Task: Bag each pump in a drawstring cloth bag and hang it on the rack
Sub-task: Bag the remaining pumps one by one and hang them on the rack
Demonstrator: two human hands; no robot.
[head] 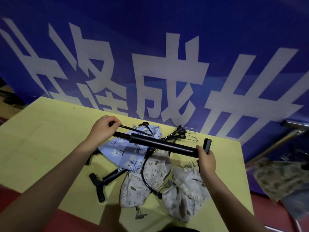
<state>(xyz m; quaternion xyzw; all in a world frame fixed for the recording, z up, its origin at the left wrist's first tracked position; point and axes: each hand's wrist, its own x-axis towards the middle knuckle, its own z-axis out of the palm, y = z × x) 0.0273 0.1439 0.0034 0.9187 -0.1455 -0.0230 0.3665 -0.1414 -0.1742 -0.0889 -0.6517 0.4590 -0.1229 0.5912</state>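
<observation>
I hold a long black pump (160, 144) level above the yellow table (41, 139). My left hand (102, 129) grips its left end, fingers curled round the tube and a thin black rod. My right hand (206, 160) grips the T-handle end at the right. Its black hose (145, 174) droops down over the bags. Beneath lie a blue flowered drawstring bag (122, 153) and two beige printed drawstring bags (147, 181) (184, 195). A second black pump (107, 180) lies on the table at the lower left, partly under the blue bag.
More black pump parts and wire hooks (182, 133) lie tangled at the table's back edge. A blue banner with white characters (167, 64) stands behind the table. A metal rack bar (296, 123) shows at the far right, with patterned cloth (280, 178) under it.
</observation>
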